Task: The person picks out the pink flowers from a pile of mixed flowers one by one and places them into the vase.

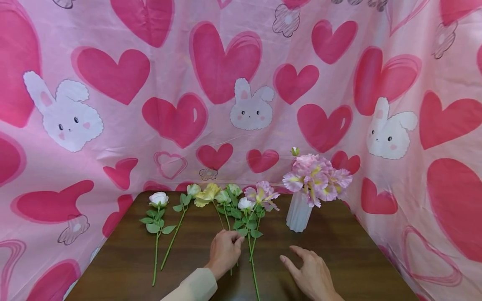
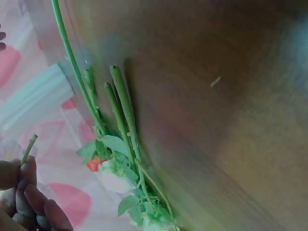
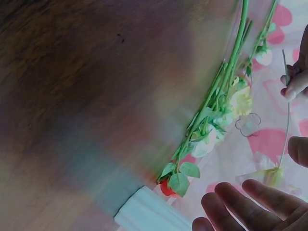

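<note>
My left hand (image 1: 225, 253) pinches a thin green stem between thumb and fingertips, above the table's middle. In the right wrist view that stem leads to an artificial iris (image 3: 275, 174) with pale petals and a yellow centre; the head view shows its pink bloom (image 1: 261, 195). The cut stem end (image 2: 30, 147) sticks out of the fingers in the left wrist view. My right hand (image 1: 311, 271) hovers with fingers spread, holding nothing, in front of a white fluted vase (image 1: 298, 215). Pink irises (image 1: 318, 177) and a white bud (image 1: 295, 151) stand in the vase.
A white rose (image 1: 158, 198) and a pale green-white rose (image 1: 193, 190) lie at the left. A yellow iris (image 1: 208, 195), more pale roses (image 1: 246, 204) and a red flower (image 3: 167, 187) lie mid-table. A printed pink curtain (image 1: 169, 75) hangs around the brown table (image 1: 124, 251).
</note>
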Available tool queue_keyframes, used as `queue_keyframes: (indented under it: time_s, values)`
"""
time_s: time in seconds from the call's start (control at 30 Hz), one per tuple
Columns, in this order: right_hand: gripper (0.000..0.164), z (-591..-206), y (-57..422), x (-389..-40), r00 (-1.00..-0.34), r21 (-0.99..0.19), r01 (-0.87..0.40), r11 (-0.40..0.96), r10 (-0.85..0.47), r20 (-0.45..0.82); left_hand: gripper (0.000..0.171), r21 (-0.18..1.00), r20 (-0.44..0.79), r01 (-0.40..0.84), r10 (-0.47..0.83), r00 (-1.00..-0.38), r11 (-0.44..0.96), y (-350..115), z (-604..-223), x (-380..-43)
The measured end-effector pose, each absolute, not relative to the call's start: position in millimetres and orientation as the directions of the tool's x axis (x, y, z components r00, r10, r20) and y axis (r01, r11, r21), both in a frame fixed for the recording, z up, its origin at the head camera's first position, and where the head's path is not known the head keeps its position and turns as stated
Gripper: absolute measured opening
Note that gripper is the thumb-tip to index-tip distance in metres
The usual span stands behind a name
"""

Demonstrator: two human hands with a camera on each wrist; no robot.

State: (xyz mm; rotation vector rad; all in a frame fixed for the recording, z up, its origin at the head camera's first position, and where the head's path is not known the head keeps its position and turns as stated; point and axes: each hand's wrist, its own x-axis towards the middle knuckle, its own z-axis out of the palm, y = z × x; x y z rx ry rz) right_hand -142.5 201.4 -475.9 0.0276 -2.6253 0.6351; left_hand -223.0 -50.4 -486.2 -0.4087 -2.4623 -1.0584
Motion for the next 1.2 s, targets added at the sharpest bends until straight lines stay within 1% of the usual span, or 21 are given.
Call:
queue_keyframes:
  time_s: [0.33, 0.53, 0.67, 0.93, 1.1, 1.2]
  values:
    - [0.053, -472.3, 197.3, -145.4, -0.896, -0.43, -0.137, 0.892, 0.074, 0.438, 0.016, 0.647, 0.51, 0.443, 0.08, -0.857, 0.621, -55.8, -487.4, -206.4]
    - [0.05, -470.8, 193.1, -147.6, -0.898, -0.439, -0.146, 0.887, 0.068, 0.435, 0.018, 0.633, 0.564, 0.485, 0.07, -0.823, 0.604, -59.0, -492.7, -198.9]
    - [0.048, -471.5, 190.0, -149.3, -0.892, -0.441, -0.159, 0.883, 0.063, 0.447, 0.015, 0.634, 0.583, 0.505, 0.068, -0.81, 0.585, -60.3, -495.5, -193.3]
    - [0.047, -471.1, 184.5, -150.2, -0.891, -0.452, -0.164, 0.877, 0.065, 0.449, 0.011, 0.601, 0.639, 0.573, 0.094, -0.763, 0.557, -60.6, -499.2, -184.7]
    - [0.047, -470.4, 180.5, -150.1, -0.899, -0.471, -0.157, 0.868, 0.072, 0.432, 0.007, 0.602, 0.648, 0.594, 0.107, -0.754, 0.534, -60.5, -498.3, -181.8]
    - [0.044, -468.8, 177.6, -148.7, -0.896, -0.479, -0.17, 0.861, 0.068, 0.439, 0.008, 0.609, 0.645, 0.602, 0.119, -0.755, 0.517, -58.6, -497.7, -181.0]
